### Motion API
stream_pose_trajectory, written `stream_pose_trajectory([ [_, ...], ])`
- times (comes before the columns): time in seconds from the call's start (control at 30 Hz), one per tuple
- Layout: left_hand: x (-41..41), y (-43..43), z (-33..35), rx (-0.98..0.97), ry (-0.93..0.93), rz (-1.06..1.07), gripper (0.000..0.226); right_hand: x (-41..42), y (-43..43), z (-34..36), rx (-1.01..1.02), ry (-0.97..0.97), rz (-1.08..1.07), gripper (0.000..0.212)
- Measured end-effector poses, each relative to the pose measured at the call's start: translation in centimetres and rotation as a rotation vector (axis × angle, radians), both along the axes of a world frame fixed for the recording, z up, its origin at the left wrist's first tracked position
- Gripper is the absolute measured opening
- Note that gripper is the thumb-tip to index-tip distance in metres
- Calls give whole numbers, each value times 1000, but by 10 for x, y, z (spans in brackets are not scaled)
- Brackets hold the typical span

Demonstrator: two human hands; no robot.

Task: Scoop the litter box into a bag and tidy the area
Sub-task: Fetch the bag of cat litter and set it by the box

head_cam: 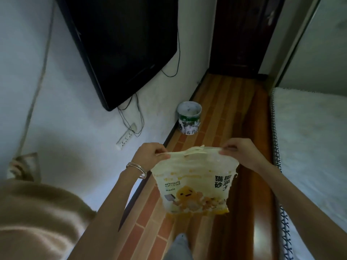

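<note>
A yellow-and-white cat litter bag [193,184] hangs between the two hands, above the brick-patterned floor [221,109]. The left hand [150,156] pinches one top corner with curled fingers and thumb. The right hand [242,152] pinches the other corner the same way, so the bag's top edge is pulled taut between them. The mouth looks closed, or nearly so (what is inside cannot be seen). Thin bangles [137,168] circle the left wrist.

Beyond the hands, against the wall, stands a round open-topped tub [189,117]. Its inner wall is pale and smeared, and I cannot tell what it holds. A white power strip [125,136] lies just outside the left hand, below a dark television [120,44]. A bed [309,137] with pale covers runs along outside the right hand.
</note>
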State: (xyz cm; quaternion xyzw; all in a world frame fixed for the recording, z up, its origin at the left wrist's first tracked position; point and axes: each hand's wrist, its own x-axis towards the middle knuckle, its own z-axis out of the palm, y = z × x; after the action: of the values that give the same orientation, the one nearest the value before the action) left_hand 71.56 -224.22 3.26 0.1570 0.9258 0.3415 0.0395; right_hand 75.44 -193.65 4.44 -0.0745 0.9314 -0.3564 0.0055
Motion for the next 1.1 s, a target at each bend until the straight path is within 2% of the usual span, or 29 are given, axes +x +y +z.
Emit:
stream_pose_trajectory([
  [0.17, -98, 25, 17, -27, 34, -98, 7, -76, 24, 9, 47, -7, -75, 5],
  [0.5, -239, 81, 24, -38, 94, -209, 5, -184, 75, 6, 86, 35, -198, 10],
  [0.8, -350, 150, -9, -32, 38, -189, 7, -295, 146, -19, 88, -3, -172, 7],
  [1.1, -479, 260, 0, -19, 26, -108, 7, -434, 254, -5, 102, -39, -122, 8],
])
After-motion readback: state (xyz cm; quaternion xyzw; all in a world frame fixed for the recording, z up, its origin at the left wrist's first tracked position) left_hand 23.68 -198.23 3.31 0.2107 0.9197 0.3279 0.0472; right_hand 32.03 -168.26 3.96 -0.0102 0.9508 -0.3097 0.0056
